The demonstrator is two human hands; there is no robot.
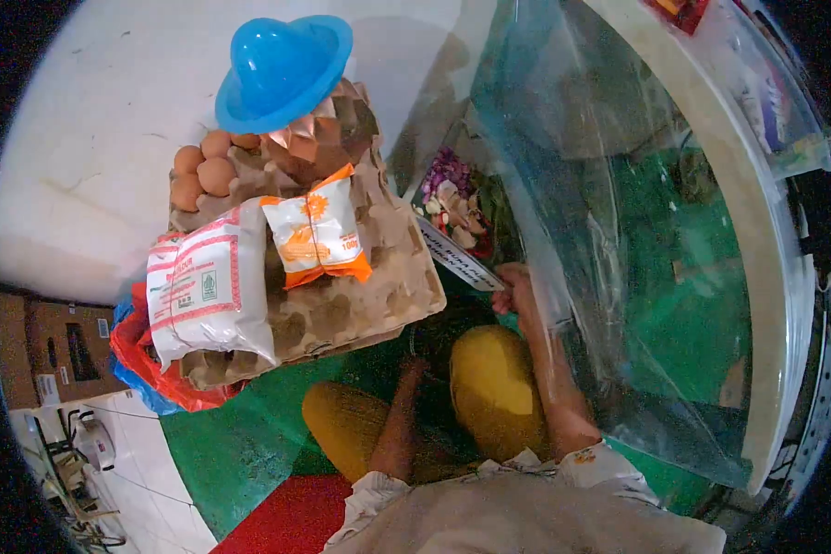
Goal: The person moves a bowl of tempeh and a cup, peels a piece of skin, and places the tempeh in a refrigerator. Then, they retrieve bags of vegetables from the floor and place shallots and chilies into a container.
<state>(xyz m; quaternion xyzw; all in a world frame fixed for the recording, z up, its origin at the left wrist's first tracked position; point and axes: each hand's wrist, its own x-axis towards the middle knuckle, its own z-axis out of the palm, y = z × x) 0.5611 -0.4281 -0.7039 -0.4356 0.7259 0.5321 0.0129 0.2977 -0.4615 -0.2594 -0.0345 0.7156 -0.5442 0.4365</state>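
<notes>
My right hand [515, 294] reaches forward past my knee, its fingers closed on the near end of a white strip with black printed letters [460, 260]. Just beyond the strip lie purple-red shallots [446, 175] and pale peelings [462, 210]. My left hand [414, 358] hangs low between my knees, below the egg tray's edge; its fingers are lost in shadow, so I cannot see what they hold.
Egg trays [392, 268] stand stacked at the left, bearing brown eggs [203, 171], a white flour bag [208, 282], an orange-white packet [316, 226] and a blue plastic bowl-like piece [282, 69]. Clear plastic sheeting [591, 231] hangs by my right arm. Cardboard boxes [55, 346] sit far left.
</notes>
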